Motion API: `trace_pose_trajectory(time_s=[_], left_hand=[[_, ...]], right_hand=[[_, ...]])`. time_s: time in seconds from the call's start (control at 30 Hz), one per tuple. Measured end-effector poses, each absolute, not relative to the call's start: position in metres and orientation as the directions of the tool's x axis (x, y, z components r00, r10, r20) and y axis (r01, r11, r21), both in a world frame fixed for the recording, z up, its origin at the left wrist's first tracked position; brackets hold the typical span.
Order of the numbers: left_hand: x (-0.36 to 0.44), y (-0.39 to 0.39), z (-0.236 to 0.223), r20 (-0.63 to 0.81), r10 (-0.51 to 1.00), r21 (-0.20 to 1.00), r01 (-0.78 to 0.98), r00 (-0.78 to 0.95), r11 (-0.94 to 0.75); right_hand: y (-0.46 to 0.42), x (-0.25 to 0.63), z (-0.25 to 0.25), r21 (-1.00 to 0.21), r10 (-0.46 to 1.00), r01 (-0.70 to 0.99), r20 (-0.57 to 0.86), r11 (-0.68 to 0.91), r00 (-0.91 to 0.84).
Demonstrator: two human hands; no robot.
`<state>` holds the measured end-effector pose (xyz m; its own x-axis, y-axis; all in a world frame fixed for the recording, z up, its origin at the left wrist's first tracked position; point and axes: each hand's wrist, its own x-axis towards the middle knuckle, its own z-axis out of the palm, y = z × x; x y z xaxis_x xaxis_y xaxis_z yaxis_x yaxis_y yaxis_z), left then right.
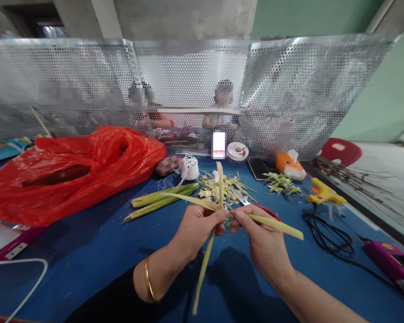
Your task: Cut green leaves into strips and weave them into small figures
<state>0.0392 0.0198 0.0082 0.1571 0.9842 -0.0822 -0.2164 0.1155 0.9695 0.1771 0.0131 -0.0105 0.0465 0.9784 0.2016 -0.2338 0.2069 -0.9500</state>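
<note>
In the head view, the left hand (197,226) and the right hand (261,240) meet above the blue worktop (97,251), both pinched shut on pale green leaf strips (218,208) that cross where the fingertips come together. One strip stands upright between the hands and runs down toward the camera; another lies crosswise, its right end sticking out past the right hand. A gold bangle (149,278) circles the left wrist. Just behind the hands lies a heap of leaf trimmings (222,184), with what looks like a pair of scissors (242,198) partly hidden at its edge. To the left of the heap rest a few whole green stalks (161,197), and beyond them a ball of white thread (189,167). A red plastic bag (70,170) fills the worktop's left side. On the right sit a yellow glue gun (323,193) and a coiled black cable (330,235). A perforated metal screen (289,89) stands along the far edge.
</note>
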Motion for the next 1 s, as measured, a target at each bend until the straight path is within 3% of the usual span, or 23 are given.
trace_pose_trajectory(time_s=[0.43,0.6,0.7,0.77,0.93,1.0], left_hand=[[0.031,0.022,0.015,-0.126,0.976,0.953,-0.252,0.178,0.169],[0.022,0.025,0.018,-0.169,0.944,0.903,-0.34,0.284,0.264],[0.02,0.024,0.019,-0.196,0.951,0.905,-0.329,0.238,0.269],[0.022,0.022,0.018,-0.216,0.94,0.912,-0.288,0.265,0.291],[0.034,0.014,0.011,-0.28,0.892,0.927,-0.141,0.356,0.347],[0.037,0.013,0.009,-0.279,0.894,0.943,-0.074,0.351,0.323]], right_hand=[[0.013,0.184,-0.001,-0.96,0.96,-0.042,0.275,0.277,0.052],[0.033,0.207,0.01,-0.951,0.921,0.056,0.278,0.304,-0.274],[0.049,0.222,0.01,-0.942,0.936,0.135,0.275,0.308,-0.221],[0.055,0.225,0.007,-0.972,0.967,0.087,0.203,0.218,-0.152],[0.044,0.206,-0.002,-0.982,0.922,-0.186,0.032,-0.044,-0.385],[0.038,0.197,-0.005,-0.967,0.93,-0.24,0.01,-0.084,-0.367]])
